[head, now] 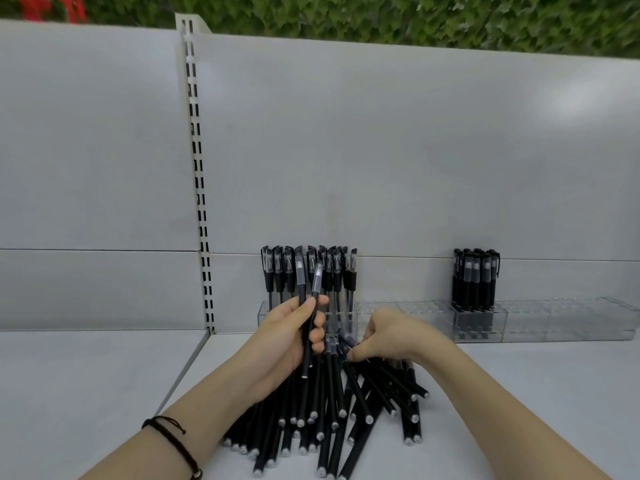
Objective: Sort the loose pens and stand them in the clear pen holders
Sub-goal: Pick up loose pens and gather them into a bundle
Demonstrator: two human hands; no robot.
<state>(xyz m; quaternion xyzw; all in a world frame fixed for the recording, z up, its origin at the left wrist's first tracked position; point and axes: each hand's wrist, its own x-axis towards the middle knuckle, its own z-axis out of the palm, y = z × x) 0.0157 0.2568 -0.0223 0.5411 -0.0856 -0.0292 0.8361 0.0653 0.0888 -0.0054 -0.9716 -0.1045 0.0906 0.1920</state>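
Head view: pen sorting on shelf (519, 393).
Clear holders (554, 323) at back, part-filled; loose pens (322, 420) heaped in front. Left grip (287, 337) wraps two pens (300, 282) upright; right grip (394, 334) pinches one in heap, so a tug cd scatter neighbours.

White shelf (519, 393): loose pens (332, 393), clear holders (554, 320).

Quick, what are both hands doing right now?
Left hand: holds two black pens upright.
Right hand: curled down on the loose pen pile; whether it grips a pen cannot be told.
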